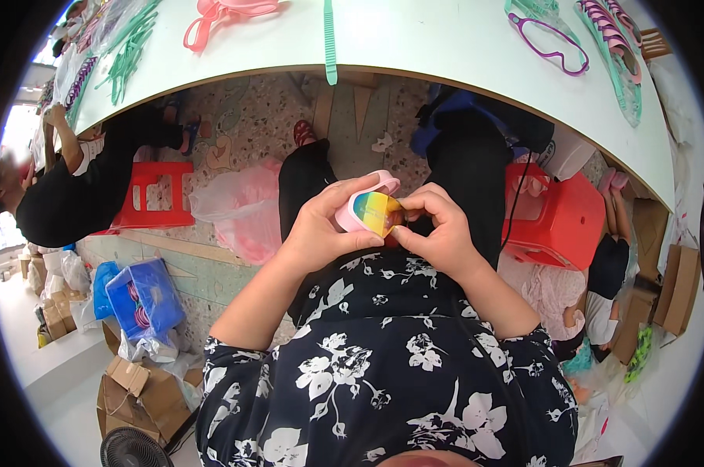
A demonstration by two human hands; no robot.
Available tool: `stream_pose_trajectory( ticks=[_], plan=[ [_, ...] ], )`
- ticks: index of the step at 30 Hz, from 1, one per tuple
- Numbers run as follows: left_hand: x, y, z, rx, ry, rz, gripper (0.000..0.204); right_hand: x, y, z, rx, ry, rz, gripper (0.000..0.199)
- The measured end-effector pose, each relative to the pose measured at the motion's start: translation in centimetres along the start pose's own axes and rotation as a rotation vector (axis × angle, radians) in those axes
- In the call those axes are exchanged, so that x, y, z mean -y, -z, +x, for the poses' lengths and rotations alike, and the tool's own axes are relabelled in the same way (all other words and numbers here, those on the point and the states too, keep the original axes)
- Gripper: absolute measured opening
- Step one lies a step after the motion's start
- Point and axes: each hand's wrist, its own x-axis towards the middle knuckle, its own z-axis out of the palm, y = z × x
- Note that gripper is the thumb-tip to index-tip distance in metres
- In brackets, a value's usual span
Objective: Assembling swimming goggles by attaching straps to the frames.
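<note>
At nine o'clock sits a blue crate point(143, 296); a red stool point(156, 194) stands above it. At centre, the left hand point(321, 226) grasps pink goggles point(367, 208) with a rainbow lens, the right hand point(437, 226) pinching their right edge. At three o'clock stands another red stool point(562, 222); purple goggles point(550, 39) lie at one o'clock on the white table point(445, 47).
</note>
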Motion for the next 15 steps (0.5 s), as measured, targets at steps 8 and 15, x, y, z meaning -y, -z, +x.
stream_pose_trajectory(
  ticks=[8,15],
  plan=[
    [-0.3,0.2,-0.1,0.011,0.053,0.117,0.063,0.1,0.5,0.1,0.004,0.010,-0.052,0.031],
    [-1.1,0.8,0.3,0.102,0.001,0.361,0.063,0.2,0.5,0.1,0.029,0.024,-0.047,0.031]
  ],
)
